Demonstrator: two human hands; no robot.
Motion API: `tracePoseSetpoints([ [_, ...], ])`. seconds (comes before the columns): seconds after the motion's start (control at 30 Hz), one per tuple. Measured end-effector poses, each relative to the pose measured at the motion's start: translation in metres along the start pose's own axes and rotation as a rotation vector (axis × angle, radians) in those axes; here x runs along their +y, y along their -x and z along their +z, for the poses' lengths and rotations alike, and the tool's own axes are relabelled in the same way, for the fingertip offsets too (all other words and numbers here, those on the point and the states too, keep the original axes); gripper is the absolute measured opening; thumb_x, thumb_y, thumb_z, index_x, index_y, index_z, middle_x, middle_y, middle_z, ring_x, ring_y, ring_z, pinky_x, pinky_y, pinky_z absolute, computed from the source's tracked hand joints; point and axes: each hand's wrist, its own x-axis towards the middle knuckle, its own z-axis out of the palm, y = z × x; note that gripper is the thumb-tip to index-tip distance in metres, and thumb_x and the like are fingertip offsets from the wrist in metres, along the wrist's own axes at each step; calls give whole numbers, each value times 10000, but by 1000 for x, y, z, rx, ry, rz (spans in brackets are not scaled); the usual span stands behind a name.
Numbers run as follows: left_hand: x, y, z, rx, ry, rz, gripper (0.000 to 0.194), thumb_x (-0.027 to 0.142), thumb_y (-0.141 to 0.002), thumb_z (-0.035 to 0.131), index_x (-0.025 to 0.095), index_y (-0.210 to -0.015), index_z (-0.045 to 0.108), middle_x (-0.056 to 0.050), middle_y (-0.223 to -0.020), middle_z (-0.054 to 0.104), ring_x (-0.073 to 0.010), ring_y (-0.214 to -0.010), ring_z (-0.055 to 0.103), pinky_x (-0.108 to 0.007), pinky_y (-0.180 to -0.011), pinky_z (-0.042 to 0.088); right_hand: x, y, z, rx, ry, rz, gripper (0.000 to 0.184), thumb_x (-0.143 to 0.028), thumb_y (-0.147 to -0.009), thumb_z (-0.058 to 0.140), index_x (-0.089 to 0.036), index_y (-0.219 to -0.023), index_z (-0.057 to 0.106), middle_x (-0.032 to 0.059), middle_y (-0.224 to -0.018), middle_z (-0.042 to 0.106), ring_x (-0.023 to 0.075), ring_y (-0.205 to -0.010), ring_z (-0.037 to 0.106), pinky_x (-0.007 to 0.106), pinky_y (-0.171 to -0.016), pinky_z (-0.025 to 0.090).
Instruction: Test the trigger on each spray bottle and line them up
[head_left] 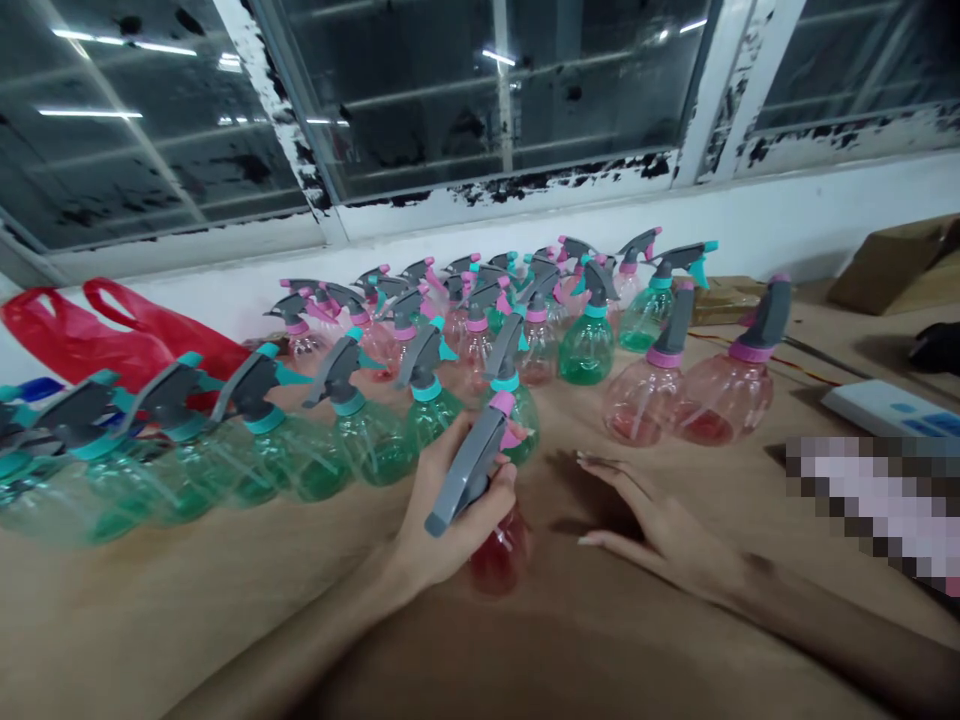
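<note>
My left hand (450,510) is wrapped round the neck of a pink spray bottle (499,560) with a grey head and a pink nozzle. The bottle is near the table's front, and my fingers partly hide it. To its right, my right hand (660,520) is held low over the table with fingers apart and nothing in them. Beyond the right hand stand two pink spray bottles (724,400) side by side. A row of green spray bottles (375,440) with turquoise collars runs from the far left up to my left hand.
More pink and green spray bottles (476,350) crowd the back of the wooden table (262,600). A red plastic bag (172,340) lies at the back left. At the right are a cardboard box (900,265), a white device (892,405) and a thin wire.
</note>
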Motion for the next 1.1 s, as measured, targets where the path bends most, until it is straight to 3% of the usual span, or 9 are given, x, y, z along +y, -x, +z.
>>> tracePoseSetpoints([
  [0.17, 0, 0, -2, -11, 6, 28, 146, 217, -762, 476, 246, -902, 504, 22, -690, 558, -147, -565, 534, -293, -570, 479, 5, -6, 1, -7, 33, -41, 622, -443, -833, 555, -236, -1370, 319, 113, -1380, 459, 267, -1276, 411, 486, -1020, 390],
  [0.4, -4, -1, -6, -70, 23, 63, 53, 193, -765, 464, 232, -735, 485, 0, -705, 549, -161, -639, 559, -298, -596, 489, 3, -9, 0, -68, 31, -82, 652, -459, -826, 566, -244, -1388, 315, 94, -1415, 420, 259, -1311, 355, 490, -1047, 354],
  [0.5, -5, -2, -7, -59, 14, 64, 27, 221, -769, 482, 234, -771, 506, 6, -705, 548, -154, -613, 545, -296, -583, 494, 4, -12, 1, -91, 26, -87, 668, -465, -829, 559, -258, -1407, 295, 79, -1438, 390, 257, -1321, 338, 493, -1052, 347],
  [0.67, -8, -1, -3, -25, 23, 59, 184, 252, -775, 502, 248, -954, 545, 10, -720, 590, -151, -584, 569, -278, -549, 506, 5, -16, 2, -97, 29, -65, 683, -486, -827, 551, -272, -1417, 281, 74, -1465, 342, 275, -1333, 311, 524, -1039, 350],
  [1.1, -8, -1, -4, 0, -32, 52, 59, 278, -767, 505, 253, -820, 515, 18, -650, 535, -164, -561, 530, -309, -552, 487, 7, -18, -3, -173, 48, -49, 564, -479, -872, 482, -235, -1372, 384, 68, -1444, 380, 252, -1344, 290, 507, -1062, 327],
])
